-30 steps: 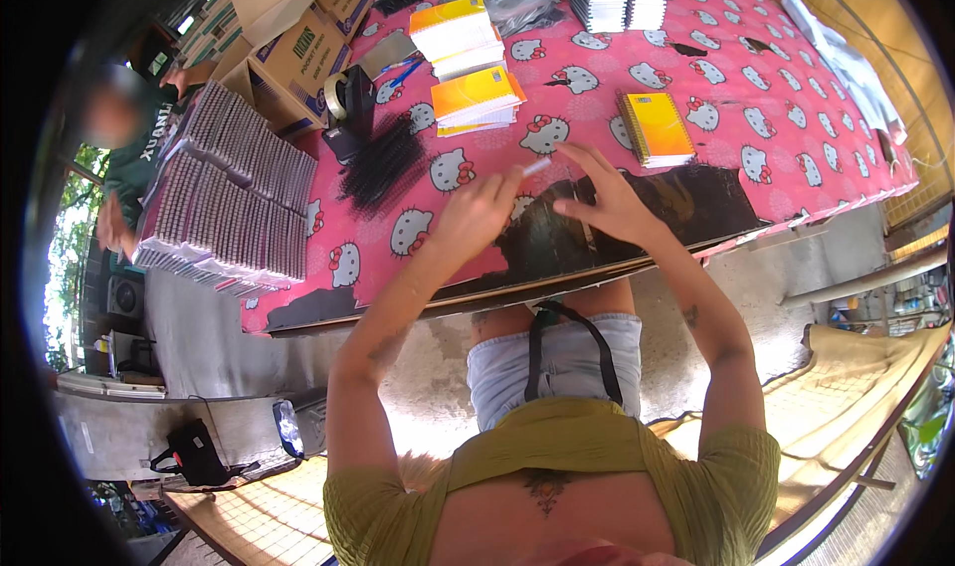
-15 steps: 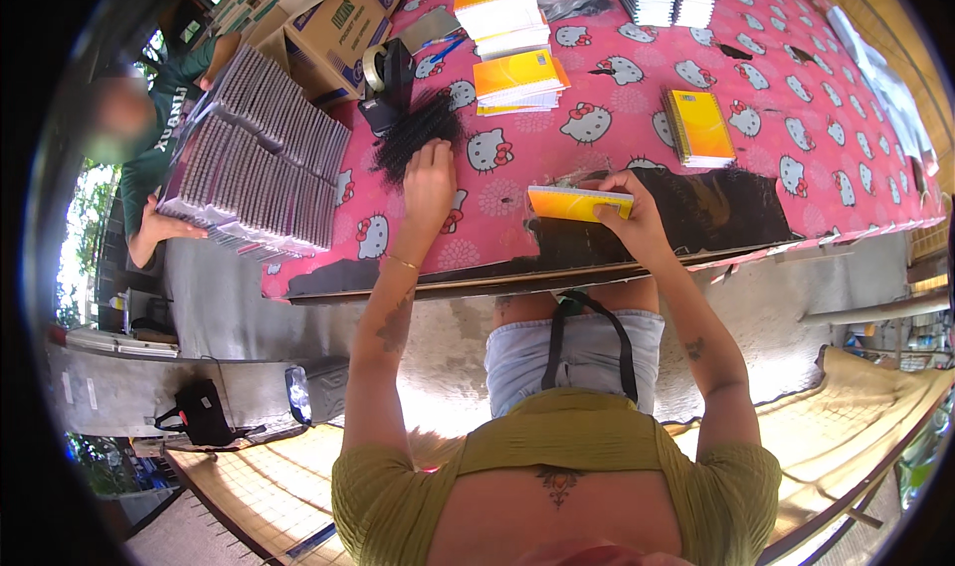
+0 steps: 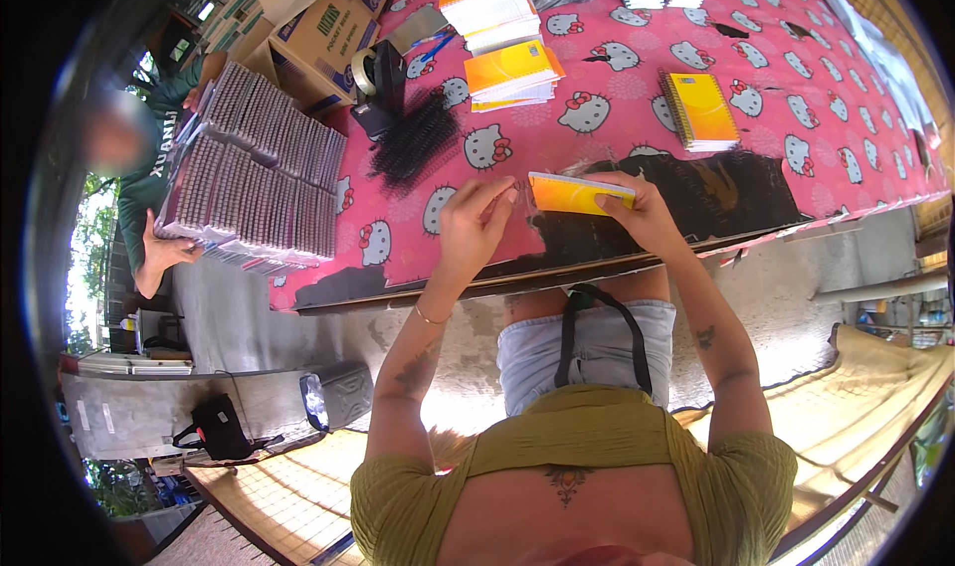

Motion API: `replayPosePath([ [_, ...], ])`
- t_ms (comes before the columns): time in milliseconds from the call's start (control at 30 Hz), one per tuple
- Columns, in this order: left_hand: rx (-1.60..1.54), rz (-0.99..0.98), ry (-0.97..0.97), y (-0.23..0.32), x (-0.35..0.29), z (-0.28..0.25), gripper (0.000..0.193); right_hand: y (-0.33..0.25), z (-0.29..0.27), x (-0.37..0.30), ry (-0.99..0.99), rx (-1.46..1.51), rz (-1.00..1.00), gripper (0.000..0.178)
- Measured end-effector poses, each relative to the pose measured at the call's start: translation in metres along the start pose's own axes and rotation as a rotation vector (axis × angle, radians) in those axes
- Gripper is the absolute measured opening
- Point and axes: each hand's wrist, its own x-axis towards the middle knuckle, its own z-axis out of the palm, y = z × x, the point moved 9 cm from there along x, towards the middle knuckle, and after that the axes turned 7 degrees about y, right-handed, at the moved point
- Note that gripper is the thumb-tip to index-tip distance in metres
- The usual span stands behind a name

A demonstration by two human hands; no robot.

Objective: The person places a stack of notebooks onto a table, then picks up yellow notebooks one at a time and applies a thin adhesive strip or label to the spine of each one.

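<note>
My right hand [image 3: 642, 213] grips a small yellow-orange notepad [image 3: 569, 196] by its right end, thumb on the cover, above the table's near edge. Close to the pad's left end, my left hand [image 3: 479, 223] is closed in a pinch. Whatever thin thing its fingertips may hold is too small to make out. Beyond that hand lies a heap of black spiral binding coils [image 3: 416, 140]. One bound yellow notepad stack [image 3: 699, 111] with a coil along its side rests farther right.
Loose yellow pads [image 3: 509, 74] are piled at the back middle. A black tape dispenser [image 3: 381, 94] stands by cardboard boxes [image 3: 323, 39]. On the left, a co-worker's hand [image 3: 164, 253] touches a big block of spiral-bound books [image 3: 264, 168]. The pink table cover [image 3: 537, 148] is torn near the front.
My left hand has moved from the coil heap rightward and nearer, to beside the notepad's left end. The right hand keeps its grip on the pad.
</note>
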Motion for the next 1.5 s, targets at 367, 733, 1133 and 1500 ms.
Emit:
replayPosePath([
  [367, -0.145, 0.056, -0.169, -0.004, 0.024, 0.011, 0.019, 0.000, 0.000, -0.002, -0.027, -0.030, 0.020, 0.028],
  [733, -0.037, 0.118, -0.469, 0.002, 0.025, 0.037, 0.021, -0.005, 0.004, -0.006, -0.021, -0.061, 0.016, 0.027],
  [1133, 0.556, 0.287, -0.198, 0.029, -0.049, 0.061, 0.081, -0.036, 0.006, -0.017, 0.150, -0.017, -0.056, 0.028],
  [1500, 0.766, 0.254, -0.070, 0.050, 0.003, 0.041, 0.086, -0.030, 0.023, -0.024, 0.039, 0.114, 0.056, 0.031],
])
